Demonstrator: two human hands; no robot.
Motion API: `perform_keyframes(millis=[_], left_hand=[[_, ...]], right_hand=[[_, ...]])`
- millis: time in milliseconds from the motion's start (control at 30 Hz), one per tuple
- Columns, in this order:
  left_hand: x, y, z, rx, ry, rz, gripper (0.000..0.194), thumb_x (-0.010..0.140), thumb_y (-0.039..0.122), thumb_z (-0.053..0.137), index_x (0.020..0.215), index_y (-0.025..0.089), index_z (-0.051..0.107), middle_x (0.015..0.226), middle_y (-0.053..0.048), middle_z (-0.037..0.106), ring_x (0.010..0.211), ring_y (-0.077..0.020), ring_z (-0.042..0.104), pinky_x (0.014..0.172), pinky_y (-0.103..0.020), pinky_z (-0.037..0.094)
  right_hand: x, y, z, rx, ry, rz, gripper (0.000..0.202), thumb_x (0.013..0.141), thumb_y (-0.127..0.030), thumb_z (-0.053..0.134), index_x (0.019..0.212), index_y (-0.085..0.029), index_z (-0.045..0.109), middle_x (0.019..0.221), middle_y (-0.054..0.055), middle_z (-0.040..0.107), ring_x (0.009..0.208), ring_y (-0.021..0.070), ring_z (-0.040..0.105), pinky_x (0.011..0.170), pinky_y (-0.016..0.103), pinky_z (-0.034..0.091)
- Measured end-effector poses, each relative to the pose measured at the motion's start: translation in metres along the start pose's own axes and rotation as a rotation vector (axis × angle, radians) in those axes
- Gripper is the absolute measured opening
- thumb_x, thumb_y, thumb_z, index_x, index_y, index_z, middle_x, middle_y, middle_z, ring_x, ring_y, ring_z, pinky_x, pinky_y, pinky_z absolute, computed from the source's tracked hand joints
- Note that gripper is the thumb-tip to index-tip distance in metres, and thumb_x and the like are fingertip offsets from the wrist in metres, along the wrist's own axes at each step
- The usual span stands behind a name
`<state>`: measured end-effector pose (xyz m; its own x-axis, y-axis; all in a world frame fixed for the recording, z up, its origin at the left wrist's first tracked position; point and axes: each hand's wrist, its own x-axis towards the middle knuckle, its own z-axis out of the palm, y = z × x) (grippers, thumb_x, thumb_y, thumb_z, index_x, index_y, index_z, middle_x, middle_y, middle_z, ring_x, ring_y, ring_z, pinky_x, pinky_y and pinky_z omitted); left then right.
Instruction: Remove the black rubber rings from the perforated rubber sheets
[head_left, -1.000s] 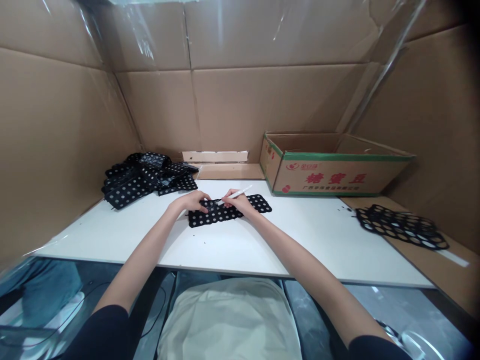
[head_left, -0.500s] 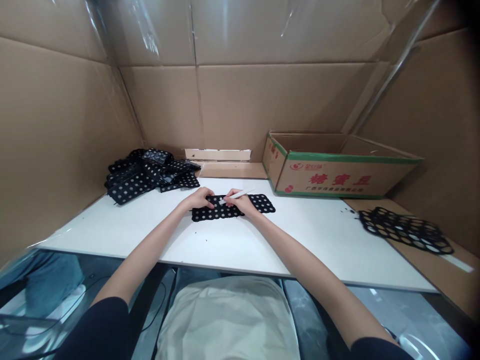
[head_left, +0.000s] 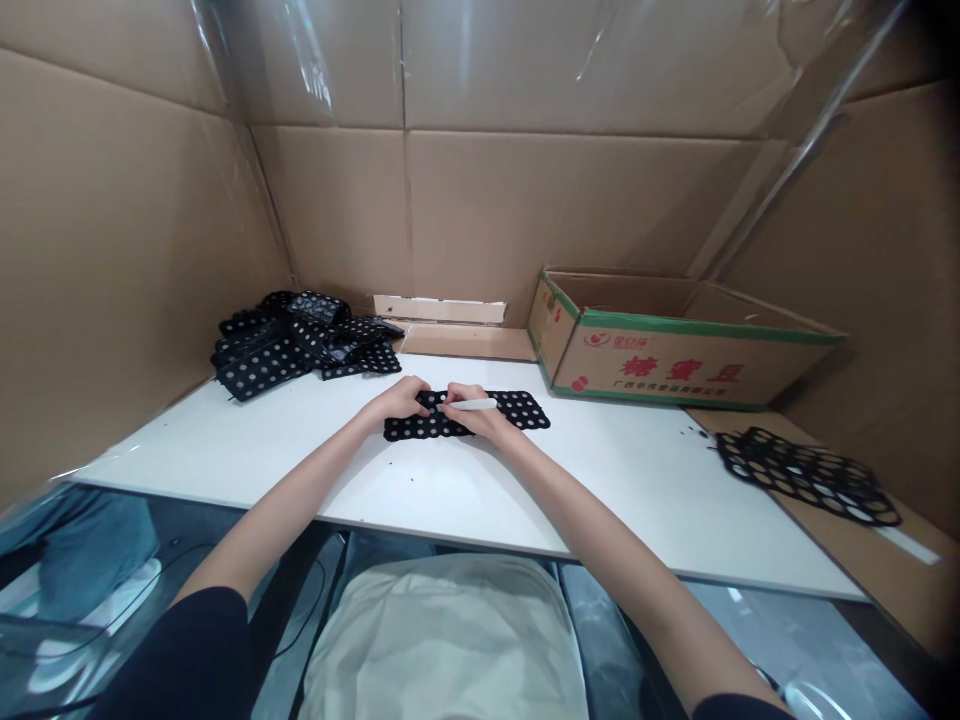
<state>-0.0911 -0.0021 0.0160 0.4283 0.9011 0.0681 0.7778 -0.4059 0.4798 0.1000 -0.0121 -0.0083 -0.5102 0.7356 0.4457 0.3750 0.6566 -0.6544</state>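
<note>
A black strip with rows of pale round dots (head_left: 517, 409) lies flat on the white table in front of me. My left hand (head_left: 403, 399) is at its left end, fingers bent, with the thumb pressing on the strip's upper edge. In my right hand (head_left: 474, 408) is a slim white pen-like tool (head_left: 475, 405), its tip down on the strip close to my left thumb. The tool's tip is too small to make out. My right wrist covers part of the strip's middle.
A heap of similar dotted black pieces (head_left: 259, 368) sits at the back left. At the back right stands an open cardboard box (head_left: 675, 365) with green edging. Black lattice sheets with round holes (head_left: 806, 474) lie on cardboard at the right. Cardboard walls (head_left: 480, 220) enclose the white table (head_left: 615, 490).
The tool in my right hand has tilted from slanting up to the right to nearly level. My left hand stays at the strip's left end. The camera view has turned slightly.
</note>
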Motion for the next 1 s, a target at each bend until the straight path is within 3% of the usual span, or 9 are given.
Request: perform_keyframes(millis=[300, 567, 1000], left_hand=[[0.001, -0.001, 0.006, 0.106, 0.023, -0.003, 0.017, 0.058, 0.025, 0.064, 0.071, 0.014, 0.064, 0.064, 0.0, 0.059, 0.065, -0.0167, 0.052, 0.057, -0.024, 0.033], [0.0, -0.001, 0.006, 0.084, 0.059, 0.02, 0.017, 0.057, 0.026, 0.066, 0.07, 0.014, 0.065, 0.064, -0.001, 0.058, 0.064, -0.0172, 0.051, 0.059, -0.025, 0.034], [0.001, -0.003, 0.007, 0.048, 0.062, 0.025, 0.022, 0.058, 0.025, 0.068, 0.075, 0.012, 0.067, 0.071, -0.001, 0.063, 0.069, -0.0178, 0.054, 0.064, -0.025, 0.036]], right_hand=[[0.014, 0.002, 0.012, -0.104, -0.042, 0.048, 0.008, 0.065, -0.014, 0.052, 0.06, -0.018, 0.047, 0.056, -0.003, 0.048, 0.054, 0.0107, 0.04, 0.053, 0.023, 0.027], [0.0, 0.013, 0.012, 0.29, -0.084, 0.134, 0.008, 0.066, -0.023, 0.051, 0.064, -0.019, 0.044, 0.054, -0.005, 0.048, 0.052, 0.011, 0.045, 0.05, 0.022, 0.032], [0.004, 0.016, 0.011, 0.364, -0.086, 0.217, 0.009, 0.06, -0.019, 0.053, 0.058, -0.018, 0.044, 0.047, -0.006, 0.043, 0.046, 0.0084, 0.04, 0.045, 0.02, 0.026]])
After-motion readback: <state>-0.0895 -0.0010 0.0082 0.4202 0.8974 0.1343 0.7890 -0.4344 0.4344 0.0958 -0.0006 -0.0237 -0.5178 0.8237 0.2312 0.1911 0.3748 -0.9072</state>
